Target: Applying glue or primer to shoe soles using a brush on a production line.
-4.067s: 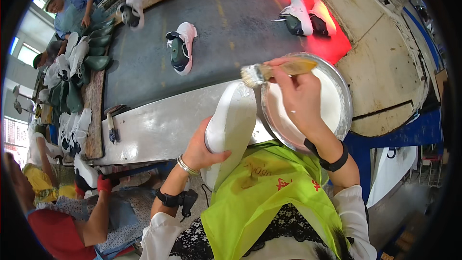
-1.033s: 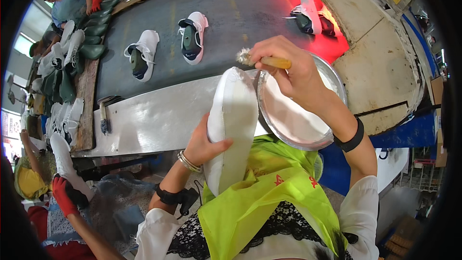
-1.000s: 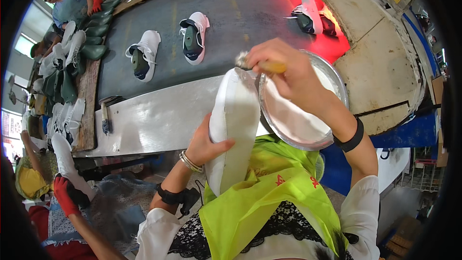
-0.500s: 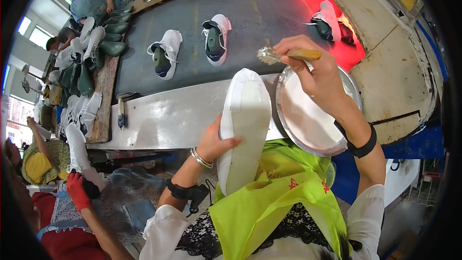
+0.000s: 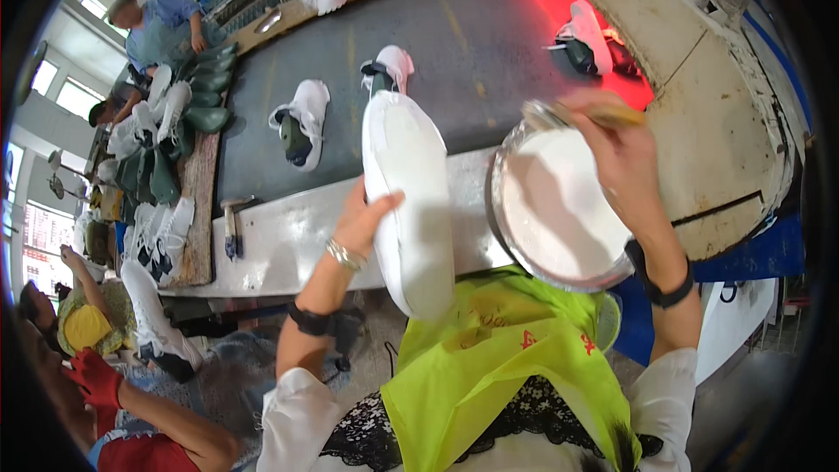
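Observation:
A white shoe [image 5: 411, 210] hangs in front of me, its pale sole turned up and its toe pointing away. My left hand [image 5: 363, 223] is closed round its left side, thumb lying on the sole. My right hand [image 5: 619, 153] grips a brush [image 5: 544, 114] by its wooden handle, and motion blurs both. Under the brush stands a round metal bowl [image 5: 495, 210] holding white liquid [image 5: 542, 183]. The brush head is over the bowl's far left rim; whether it touches the rim, I cannot tell.
Shoes on green lasts, including a left one [image 5: 301, 122] and a far one [image 5: 389, 65], lie on a dark conveyor belt [image 5: 350, 31]. A hammer [image 5: 232, 227] rests on the metal ledge [image 5: 280, 236]. Red light glows at far right. A co-worker's red glove [image 5: 94, 378] is at lower left.
My left hand has moved the shoe left and slightly away. The brush has gone right, over the bowl's rim. At lower left, the co-worker's red glove has left a white shoe.

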Motion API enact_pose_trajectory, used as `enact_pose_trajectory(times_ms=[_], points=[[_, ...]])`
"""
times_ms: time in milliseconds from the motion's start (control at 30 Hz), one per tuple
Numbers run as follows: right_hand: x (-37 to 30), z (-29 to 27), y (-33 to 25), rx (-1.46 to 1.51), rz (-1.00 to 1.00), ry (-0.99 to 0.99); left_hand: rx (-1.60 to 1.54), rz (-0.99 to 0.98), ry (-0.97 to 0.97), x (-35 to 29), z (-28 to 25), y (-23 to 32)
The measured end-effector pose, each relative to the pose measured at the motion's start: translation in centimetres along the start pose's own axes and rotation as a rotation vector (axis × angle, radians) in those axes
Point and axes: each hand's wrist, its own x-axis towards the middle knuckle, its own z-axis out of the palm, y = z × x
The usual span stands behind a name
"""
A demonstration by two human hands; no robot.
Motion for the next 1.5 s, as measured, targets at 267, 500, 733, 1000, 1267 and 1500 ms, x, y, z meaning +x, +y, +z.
enact_pose_trajectory(times_ms=[267,500,733,1000,1267,1500], points=[[-5.1,-7.3,1.6,-0.022,0.152,0.337,0.430,-0.134,0.000,27.4,8.6,10.7],[-7.4,-9.9,3.8,-0.052,0.493,0.587,0.708,-0.119,0.054,46.3,22.2,5.6],[-6.1,-10.4,6.1,-0.114,0.562,0.559,0.133,-0.022,-0.376,50.2,22.9,-1.4],[-6.5,-11.2,6.7,-0.126,0.554,0.511,-0.225,-0.047,-0.544,49.1,17.1,-3.5],[-6.8,-11.2,5.9,-0.126,0.536,0.548,-0.298,-0.016,-0.616,47.6,17.0,-3.5],[-3.5,-8.5,4.5,0.096,0.501,0.581,-0.263,-0.129,-0.221,44.8,16.1,-1.4]])
